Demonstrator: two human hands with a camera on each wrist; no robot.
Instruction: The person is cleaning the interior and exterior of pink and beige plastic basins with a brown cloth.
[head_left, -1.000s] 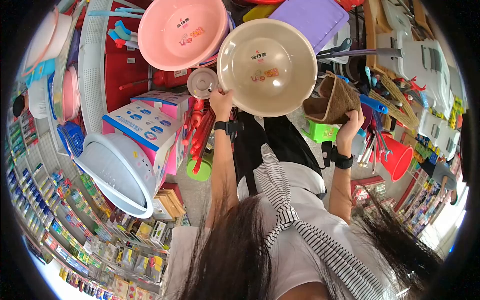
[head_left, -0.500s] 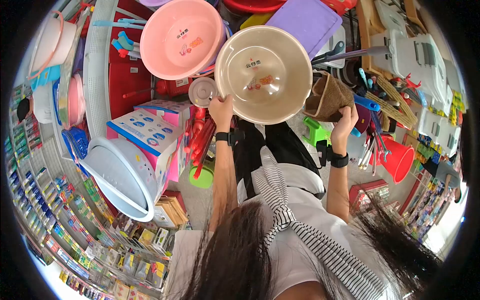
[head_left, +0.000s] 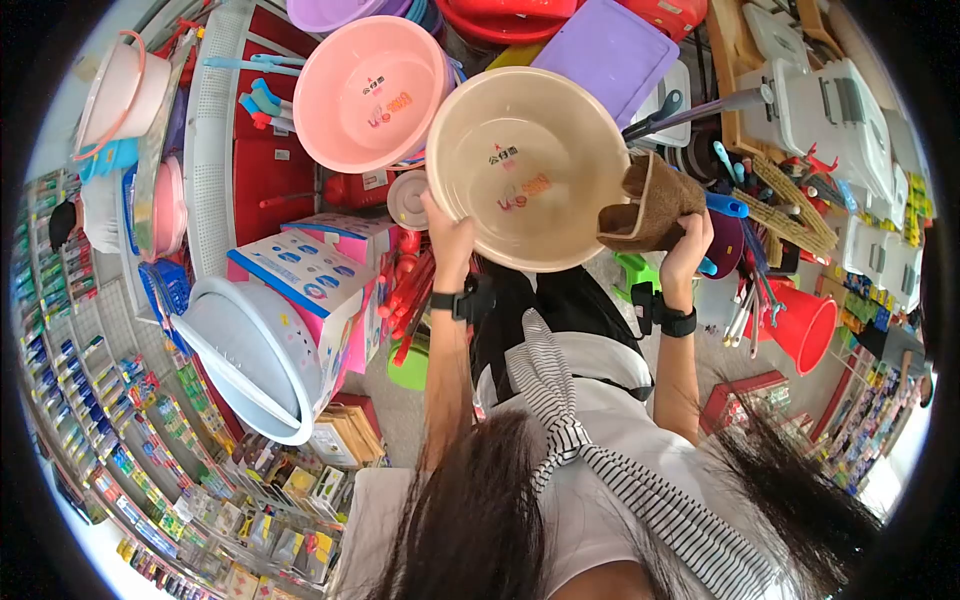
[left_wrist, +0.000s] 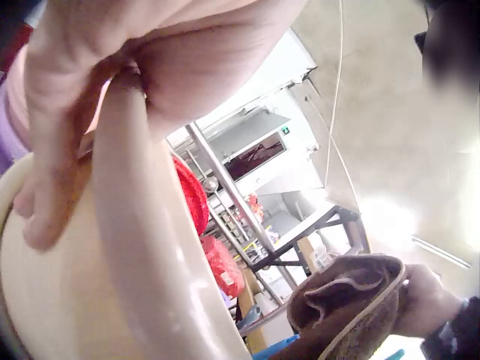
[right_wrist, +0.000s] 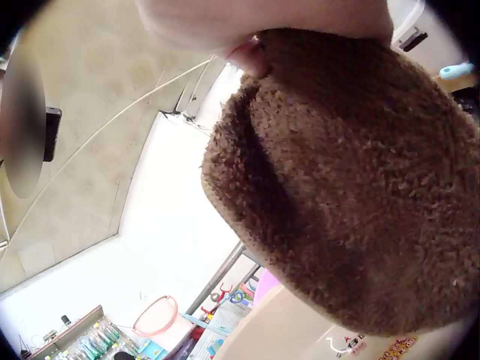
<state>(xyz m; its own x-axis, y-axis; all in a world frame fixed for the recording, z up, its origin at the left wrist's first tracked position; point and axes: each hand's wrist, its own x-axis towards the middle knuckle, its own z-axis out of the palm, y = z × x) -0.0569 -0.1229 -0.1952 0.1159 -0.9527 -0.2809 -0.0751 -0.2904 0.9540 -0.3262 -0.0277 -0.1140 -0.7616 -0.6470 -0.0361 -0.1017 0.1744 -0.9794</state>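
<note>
A beige basin (head_left: 525, 225) with printed characters inside is held up in front of the body. My left hand (head_left: 450, 240) grips its near-left rim; in the left wrist view the fingers of that hand (left_wrist: 82, 97) curl over the rim (left_wrist: 135, 225). My right hand (head_left: 687, 255) pinches a folded brown fuzzy cloth (head_left: 668, 205) beside the basin's right edge. In the right wrist view the cloth (right_wrist: 352, 180) fills much of the picture and overlaps part of the basin (right_wrist: 285, 330).
A pink basin (head_left: 335, 110) lies beyond on the left, a purple lid (head_left: 610, 55) behind. Boxes (head_left: 305, 265) and a pale blue tub (head_left: 235, 370) stand at left. At right are a red bucket (head_left: 803, 325), brushes and clear bins (head_left: 840, 125). Shelves of goods line the lower left.
The beige basin has come lower and nearer the body, with my left hand lower too. The brown cloth has shifted slightly left, and its left end now overlaps the basin's right edge.
</note>
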